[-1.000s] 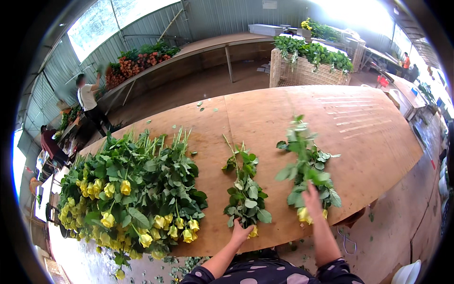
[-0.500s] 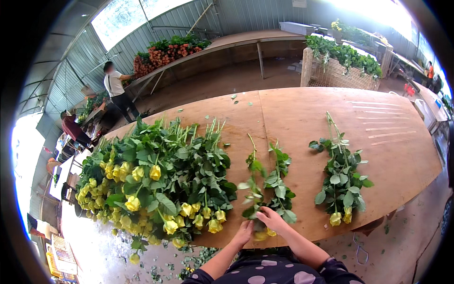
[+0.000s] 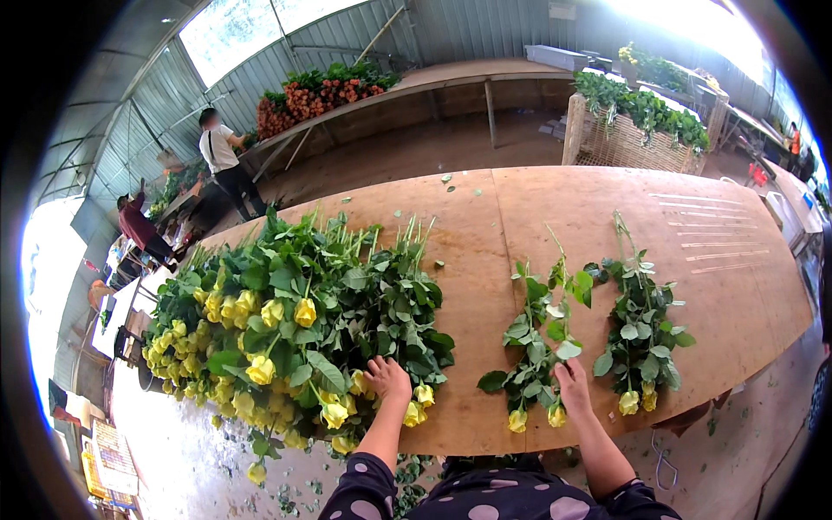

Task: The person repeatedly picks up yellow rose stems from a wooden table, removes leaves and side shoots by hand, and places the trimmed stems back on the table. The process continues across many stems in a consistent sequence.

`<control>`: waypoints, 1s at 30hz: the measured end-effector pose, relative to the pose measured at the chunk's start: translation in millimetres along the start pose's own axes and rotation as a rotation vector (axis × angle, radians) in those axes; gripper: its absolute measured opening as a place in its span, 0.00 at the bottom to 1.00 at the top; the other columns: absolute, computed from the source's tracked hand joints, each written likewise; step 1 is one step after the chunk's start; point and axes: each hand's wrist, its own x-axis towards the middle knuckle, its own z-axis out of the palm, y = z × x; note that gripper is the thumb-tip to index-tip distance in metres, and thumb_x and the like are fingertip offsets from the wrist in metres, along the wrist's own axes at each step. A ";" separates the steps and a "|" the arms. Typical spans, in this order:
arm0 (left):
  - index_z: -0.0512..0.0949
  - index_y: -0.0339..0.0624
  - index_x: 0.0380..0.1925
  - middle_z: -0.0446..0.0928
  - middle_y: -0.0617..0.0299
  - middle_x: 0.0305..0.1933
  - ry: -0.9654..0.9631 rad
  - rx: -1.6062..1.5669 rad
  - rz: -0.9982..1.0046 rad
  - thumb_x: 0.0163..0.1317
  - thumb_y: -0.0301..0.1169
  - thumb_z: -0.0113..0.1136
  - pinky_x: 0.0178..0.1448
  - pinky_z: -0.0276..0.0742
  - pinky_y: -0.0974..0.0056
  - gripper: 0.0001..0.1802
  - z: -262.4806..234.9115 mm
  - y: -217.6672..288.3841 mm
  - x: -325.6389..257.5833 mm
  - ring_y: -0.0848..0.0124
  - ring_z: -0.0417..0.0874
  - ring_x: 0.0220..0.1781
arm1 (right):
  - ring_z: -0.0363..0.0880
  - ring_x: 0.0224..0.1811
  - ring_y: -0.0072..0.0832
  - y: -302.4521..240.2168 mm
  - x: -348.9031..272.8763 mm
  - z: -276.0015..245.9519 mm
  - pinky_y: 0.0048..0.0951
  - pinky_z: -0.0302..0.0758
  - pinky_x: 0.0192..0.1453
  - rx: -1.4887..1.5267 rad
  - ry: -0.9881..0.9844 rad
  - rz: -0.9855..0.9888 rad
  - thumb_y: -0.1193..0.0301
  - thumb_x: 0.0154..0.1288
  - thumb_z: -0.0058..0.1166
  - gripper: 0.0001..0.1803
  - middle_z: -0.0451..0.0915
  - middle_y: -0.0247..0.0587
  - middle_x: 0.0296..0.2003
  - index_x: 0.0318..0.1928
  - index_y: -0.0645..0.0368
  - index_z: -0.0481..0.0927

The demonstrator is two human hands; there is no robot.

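Note:
A large heap of yellow roses (image 3: 260, 368) with leafy green stems covers the left of the wooden table (image 3: 472, 286), blooms toward me. My left hand (image 3: 390, 381) reaches onto the heap's right part, fingers apart among blooms and leaves. To the right, two single roses lie side by side. My right hand (image 3: 572, 387) has its fingers closed at the stem of the right-hand rose (image 3: 556, 416), just above the bloom. The other rose (image 3: 517, 420) lies beside it. Farther right rests another pair of yellow roses (image 3: 640, 347).
Several thin pale strips (image 3: 711, 232) lie at the table's far right. Beyond stand a bench with orange flowers (image 3: 303, 104) and a woven crate (image 3: 624, 139) of greenery. A person in a white shirt (image 3: 223, 152) and another in dark red (image 3: 139, 221) work at the left.
My hands were together over a rose near the table's front middle. My right hand and two roses have shifted right, near the other pair; my left hand has moved left onto the heap.

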 end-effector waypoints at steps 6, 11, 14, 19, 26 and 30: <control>0.73 0.38 0.31 0.65 0.53 0.42 0.034 -0.405 0.115 0.46 0.33 0.49 0.46 0.64 0.54 0.13 -29.0 9.3 -22.4 0.57 0.67 0.44 | 0.64 0.33 0.16 -11.3 0.6 68.4 0.17 0.64 0.37 0.041 -0.200 0.032 0.74 0.59 0.40 0.15 0.69 0.30 0.33 0.48 0.60 0.67; 0.66 0.36 0.37 0.63 0.45 0.39 -0.253 -0.646 0.296 0.48 0.36 0.49 0.41 0.68 0.52 0.18 -48.4 46.1 -100.0 0.48 0.70 0.39 | 0.65 0.37 0.21 22.4 8.7 123.8 0.22 0.65 0.41 -0.037 -0.457 0.249 0.71 0.59 0.42 0.14 0.69 0.34 0.38 0.45 0.62 0.66; 0.68 0.36 0.32 0.65 0.46 0.37 -0.097 -0.762 0.610 0.50 0.39 0.50 0.41 0.67 0.53 0.16 -42.7 49.5 -108.0 0.50 0.69 0.40 | 0.70 0.37 0.29 48.5 6.3 123.5 0.29 0.67 0.42 0.005 -0.509 0.317 0.73 0.54 0.45 0.12 0.72 0.41 0.37 0.39 0.63 0.68; 0.69 0.41 0.38 0.69 0.54 0.40 0.424 -0.174 0.311 0.47 0.39 0.53 0.51 0.58 0.58 0.19 -28.7 -11.5 -15.7 0.58 0.68 0.42 | 0.69 0.40 0.40 21.6 -7.9 88.3 0.31 0.65 0.46 -0.094 -0.188 -0.201 0.72 0.52 0.47 0.15 0.72 0.47 0.37 0.42 0.63 0.67; 0.57 0.47 0.51 0.72 0.53 0.41 -0.126 -0.023 0.106 0.43 0.43 0.55 0.54 0.54 0.53 0.34 -29.5 -43.5 19.3 0.57 0.71 0.44 | 0.71 0.40 0.36 33.5 8.7 -26.5 0.31 0.66 0.44 -0.653 -0.006 -0.439 0.78 0.49 0.48 0.24 0.73 0.43 0.36 0.50 0.61 0.63; 0.55 0.43 0.50 0.72 0.54 0.35 -0.346 -0.790 0.127 0.41 0.38 0.60 0.43 0.67 0.60 0.36 -49.5 -52.6 30.6 0.62 0.74 0.36 | 0.69 0.43 0.35 71.8 22.1 -77.4 0.30 0.66 0.45 -0.433 -0.017 -0.118 0.73 0.49 0.52 0.29 0.71 0.43 0.40 0.53 0.62 0.58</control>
